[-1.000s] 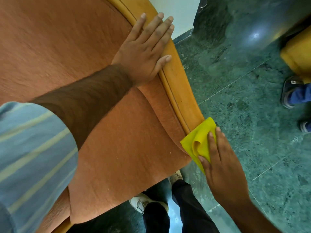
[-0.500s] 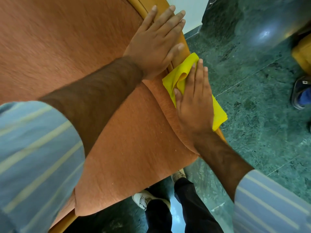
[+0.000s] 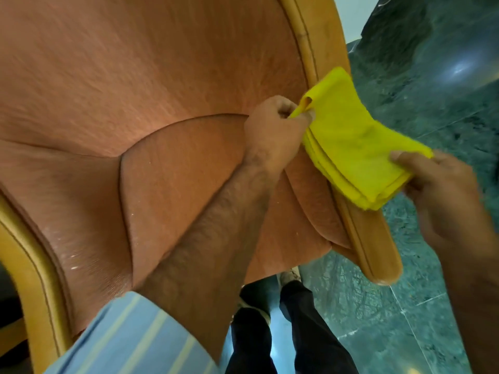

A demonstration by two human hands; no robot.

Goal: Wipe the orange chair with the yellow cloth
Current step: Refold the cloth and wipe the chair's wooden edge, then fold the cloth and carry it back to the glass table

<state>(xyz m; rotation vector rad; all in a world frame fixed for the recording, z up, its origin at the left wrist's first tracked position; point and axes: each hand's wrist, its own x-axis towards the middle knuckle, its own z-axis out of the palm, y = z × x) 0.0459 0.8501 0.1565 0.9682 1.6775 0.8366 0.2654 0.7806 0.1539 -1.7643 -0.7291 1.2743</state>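
Note:
The orange chair fills the left and middle of the view, with rust fabric and a light wooden armrest on its right side. A folded yellow cloth hangs over that armrest, stretched between both hands. My left hand pinches the cloth's upper left corner above the seat. My right hand grips the cloth's lower right end, out beyond the armrest over the floor.
The wooden armrest ends near the bottom right. Green marble floor lies to the right. My legs in dark trousers and light shoes stand below the seat's front edge. A second wooden arm curves at the left.
My left hand came off the armrest and took hold of the cloth's corner. My right hand stopped pressing the cloth flat and now grips its other end; the view shifted left.

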